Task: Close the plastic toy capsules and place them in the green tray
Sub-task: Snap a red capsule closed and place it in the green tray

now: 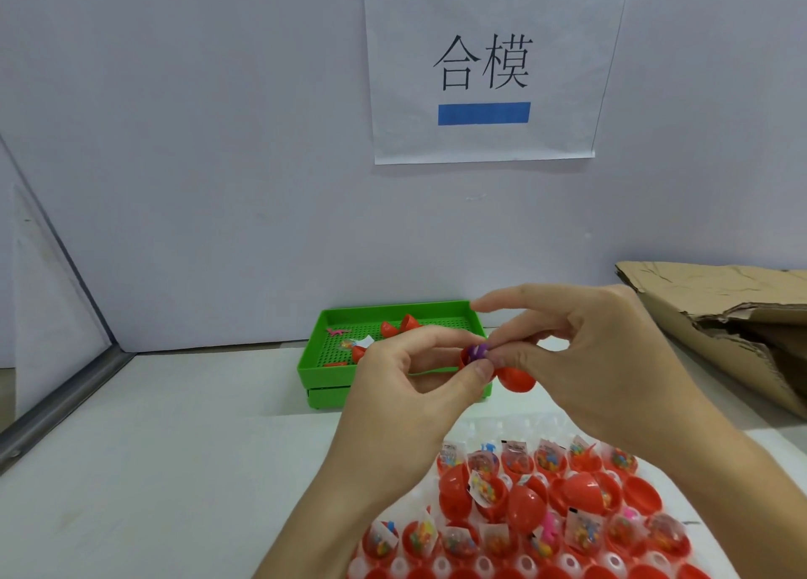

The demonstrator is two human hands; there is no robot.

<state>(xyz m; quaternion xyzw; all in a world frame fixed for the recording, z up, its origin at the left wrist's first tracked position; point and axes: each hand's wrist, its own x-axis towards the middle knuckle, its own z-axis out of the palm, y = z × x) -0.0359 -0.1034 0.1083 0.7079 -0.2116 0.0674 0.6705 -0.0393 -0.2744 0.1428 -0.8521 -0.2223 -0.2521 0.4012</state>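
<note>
Both hands are raised over the table in front of the green tray (332, 316). My left hand (410, 373) pinches the open half of a red capsule (466, 358) with a purple toy (477, 351) showing at its mouth. My right hand (585, 351) holds the other red half (517, 380), which hangs below its fingers, and its fingertips touch the purple toy. Inside the green tray lie an open red capsule (399, 326), a pink toy figure (337, 330) and a small packet (356, 343).
A white holder tray (480, 430) near me carries several open red capsules (524, 504) filled with small toys and packets. Torn cardboard (720, 316) lies at the right. A white wall with a paper sign (482, 67) stands behind the table.
</note>
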